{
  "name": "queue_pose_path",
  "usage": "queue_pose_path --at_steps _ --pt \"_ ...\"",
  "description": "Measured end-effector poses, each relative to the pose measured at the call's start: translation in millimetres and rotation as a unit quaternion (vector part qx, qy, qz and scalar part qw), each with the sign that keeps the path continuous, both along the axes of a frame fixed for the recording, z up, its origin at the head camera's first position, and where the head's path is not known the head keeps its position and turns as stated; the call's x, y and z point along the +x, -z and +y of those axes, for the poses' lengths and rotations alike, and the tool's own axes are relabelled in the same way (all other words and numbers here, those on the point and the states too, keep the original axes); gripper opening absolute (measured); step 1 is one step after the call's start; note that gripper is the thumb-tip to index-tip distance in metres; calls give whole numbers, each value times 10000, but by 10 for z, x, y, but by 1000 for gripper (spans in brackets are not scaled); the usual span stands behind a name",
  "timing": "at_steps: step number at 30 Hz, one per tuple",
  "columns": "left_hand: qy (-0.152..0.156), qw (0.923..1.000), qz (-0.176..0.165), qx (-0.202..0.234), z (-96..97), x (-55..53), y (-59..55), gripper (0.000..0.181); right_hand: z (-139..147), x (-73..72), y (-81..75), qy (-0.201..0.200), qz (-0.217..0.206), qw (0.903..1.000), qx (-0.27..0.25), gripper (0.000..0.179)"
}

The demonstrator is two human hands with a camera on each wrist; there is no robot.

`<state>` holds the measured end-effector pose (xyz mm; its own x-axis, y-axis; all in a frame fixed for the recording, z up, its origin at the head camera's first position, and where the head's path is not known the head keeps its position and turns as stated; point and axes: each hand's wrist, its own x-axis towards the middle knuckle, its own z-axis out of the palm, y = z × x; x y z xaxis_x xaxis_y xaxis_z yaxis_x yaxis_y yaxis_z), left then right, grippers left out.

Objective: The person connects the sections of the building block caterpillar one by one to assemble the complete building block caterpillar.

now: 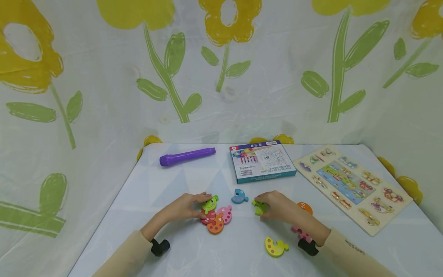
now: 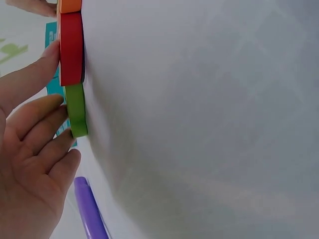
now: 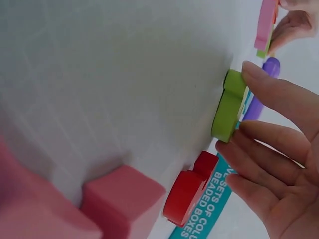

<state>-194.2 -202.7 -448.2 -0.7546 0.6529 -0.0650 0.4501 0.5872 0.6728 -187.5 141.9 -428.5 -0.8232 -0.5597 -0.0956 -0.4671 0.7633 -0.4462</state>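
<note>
Joined number puzzle pieces, a green smiling head point(image 1: 210, 205), a red 2 point(image 1: 208, 218), an orange 3 point(image 1: 216, 224) and a pink 4 point(image 1: 225, 214), lie flat on the table. My left hand point(image 1: 188, 206) rests against their left side. In the left wrist view its thumb touches the red piece point(image 2: 72, 48), and its loosely extended fingers meet the green head point(image 2: 76, 110). My right hand point(image 1: 277, 206) pinches a green puzzle piece point(image 1: 259, 207) by its ends, thumb on the knob side in the right wrist view. A blue 6 piece point(image 1: 238, 196) lies between the hands.
A yellow piece point(image 1: 275, 247) lies near the front. An orange-red 10 piece point(image 1: 305, 208) and a pink piece point(image 1: 303, 233) are partly hidden by my right arm. Behind are a purple microphone-shaped toy point(image 1: 187, 157) and a bead-set box point(image 1: 263, 161); a wooden picture board point(image 1: 353, 188) is at right.
</note>
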Motion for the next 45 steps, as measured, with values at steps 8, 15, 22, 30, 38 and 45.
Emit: queue_pose_path --at_steps 8,15,22,30,38,45 --pt "117 9996 -268 38 -1 -53 -16 61 31 48 -65 -161 126 9997 -114 56" --pt "219 9990 -399 -17 -1 -89 -11 62 39 76 -102 -454 108 9987 -205 56" --pt "392 9984 -411 69 -1 -109 -9 63 -19 84 -126 -720 -94 9967 -368 56" --pt "558 9975 -440 53 18 -136 -9 62 -99 95 -125 -990 -124 9943 -384 56" --pt "630 9970 -452 -52 32 -150 -16 62 -188 109 -116 -1045 -249 9934 -403 55" --pt "620 9967 -511 -97 43 -148 -40 62 -265 109 -108 -1109 -128 9932 -342 54"
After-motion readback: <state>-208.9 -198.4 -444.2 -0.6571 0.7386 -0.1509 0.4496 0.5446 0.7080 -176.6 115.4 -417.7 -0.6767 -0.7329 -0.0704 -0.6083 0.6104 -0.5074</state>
